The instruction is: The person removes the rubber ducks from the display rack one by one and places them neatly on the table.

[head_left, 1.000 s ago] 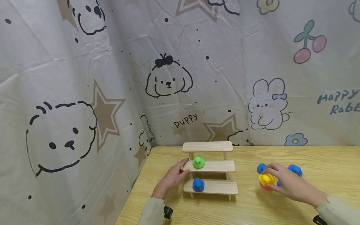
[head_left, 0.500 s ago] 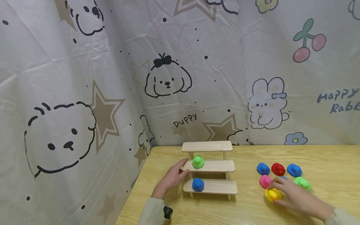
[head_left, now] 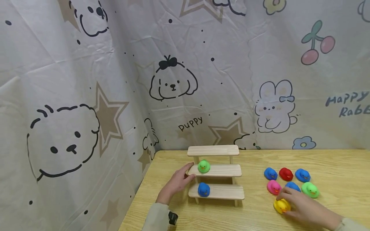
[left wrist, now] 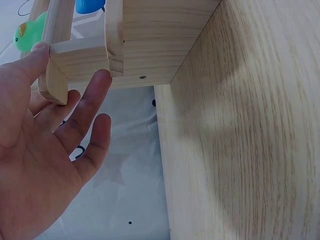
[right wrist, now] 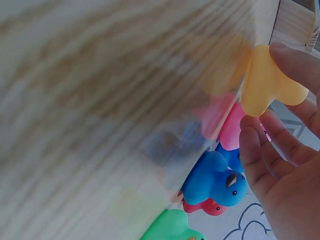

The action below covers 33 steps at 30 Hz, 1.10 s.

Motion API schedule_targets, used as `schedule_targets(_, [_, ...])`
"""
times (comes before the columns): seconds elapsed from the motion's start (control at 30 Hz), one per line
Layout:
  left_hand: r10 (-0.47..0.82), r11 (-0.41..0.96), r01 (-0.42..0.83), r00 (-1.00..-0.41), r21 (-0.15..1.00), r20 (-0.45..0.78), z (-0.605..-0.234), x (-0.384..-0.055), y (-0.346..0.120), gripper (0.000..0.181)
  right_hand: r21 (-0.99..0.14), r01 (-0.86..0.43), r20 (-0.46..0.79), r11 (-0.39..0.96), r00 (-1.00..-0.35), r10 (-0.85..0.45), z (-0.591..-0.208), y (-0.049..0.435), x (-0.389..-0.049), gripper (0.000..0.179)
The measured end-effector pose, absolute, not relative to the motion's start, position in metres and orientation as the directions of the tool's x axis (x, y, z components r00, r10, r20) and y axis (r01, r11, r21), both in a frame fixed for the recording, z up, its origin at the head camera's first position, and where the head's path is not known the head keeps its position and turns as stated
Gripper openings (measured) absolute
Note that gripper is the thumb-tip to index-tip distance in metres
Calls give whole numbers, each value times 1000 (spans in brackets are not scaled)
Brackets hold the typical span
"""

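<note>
Left hand (head_left: 175, 186) gripping the rack (head_left: 224, 171), right hand (head_left: 306, 205) pinches a yellow duck (head_left: 281, 205) at its four o'clock, grasp seemingly ready for lifting.

At the lower right of the head view, the right hand (head_left: 300, 202) is covering one side of the yellow toy duck (head_left: 280, 206) and the near part of the middle blue toy duck (head_left: 292, 186). The bottom edge is cropping the right sleeve (head_left: 351, 225), and the right edge is cutting the lettering (head_left: 350, 103) mid-word. At upper left of the left wrist view, the wooden shelf (left wrist: 114, 40) is partly hiding a light green toy duck (left wrist: 31, 35). At left in the right wrist view, the tabletop (right wrist: 75, 100) is blurring; low down, the red toy duck (right wrist: 213, 206) is lying mostly hidden.
</note>
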<state>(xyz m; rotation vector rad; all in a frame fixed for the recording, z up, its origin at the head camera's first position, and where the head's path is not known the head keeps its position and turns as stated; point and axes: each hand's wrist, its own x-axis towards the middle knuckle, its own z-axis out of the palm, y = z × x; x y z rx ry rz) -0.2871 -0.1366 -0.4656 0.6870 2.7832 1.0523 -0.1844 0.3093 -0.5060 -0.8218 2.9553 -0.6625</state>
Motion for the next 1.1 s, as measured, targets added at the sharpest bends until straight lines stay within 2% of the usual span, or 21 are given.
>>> schedule_targets(0.3, [439,665,383,-895,641,80,-468,-288,-137,57,-335,-520,145,786,-853,-502,-509,311,-182,28])
schedule_targets(0.7, [444,664,392,-892,637,87,-464,-287,-136,58,-362,-445,88,819,-891,-445,-510,307,-182,35])
schedule_targets(1.1, [436,665,380,-897,643,79,-466,-287,-136,58,-374,-471,101,799,-877,-470,-508,305,-183,35])
